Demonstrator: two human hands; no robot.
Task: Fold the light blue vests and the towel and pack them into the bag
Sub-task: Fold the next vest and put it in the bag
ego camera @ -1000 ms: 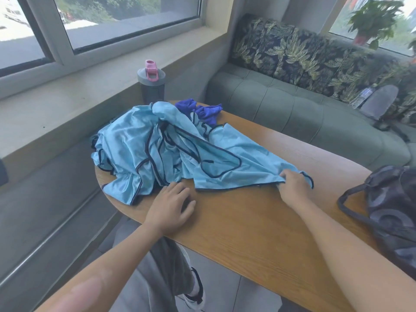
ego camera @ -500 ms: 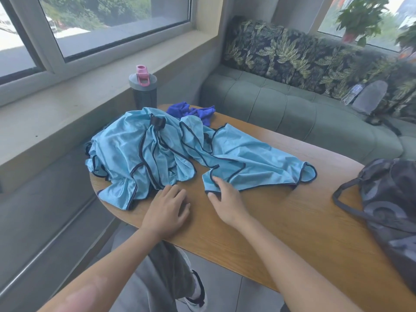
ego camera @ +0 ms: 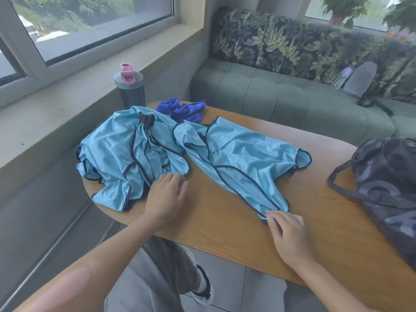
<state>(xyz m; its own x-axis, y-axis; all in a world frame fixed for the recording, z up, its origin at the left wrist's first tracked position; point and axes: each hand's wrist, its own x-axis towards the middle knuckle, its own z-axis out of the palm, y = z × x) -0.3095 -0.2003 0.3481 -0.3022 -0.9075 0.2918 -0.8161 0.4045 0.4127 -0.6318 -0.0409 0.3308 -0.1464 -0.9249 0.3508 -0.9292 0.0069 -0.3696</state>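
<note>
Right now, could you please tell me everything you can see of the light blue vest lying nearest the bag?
The spread vest is light blue, shiny mesh-like fabric with dark piping along its edges and openings. It lies unfolded and wrinkled, stretched diagonally across the wooden table. Its near corner is gathered to a point at the fingertips of the right hand; whether they pinch it is unclear. Its far left edge meets the crumpled vest pile, and its far end lies beside the blue towel.

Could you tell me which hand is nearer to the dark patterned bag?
Right. The right hand is at the spread vest's near corner, toward the bag. The left hand rests farther away, beside the crumpled vest pile.
</note>
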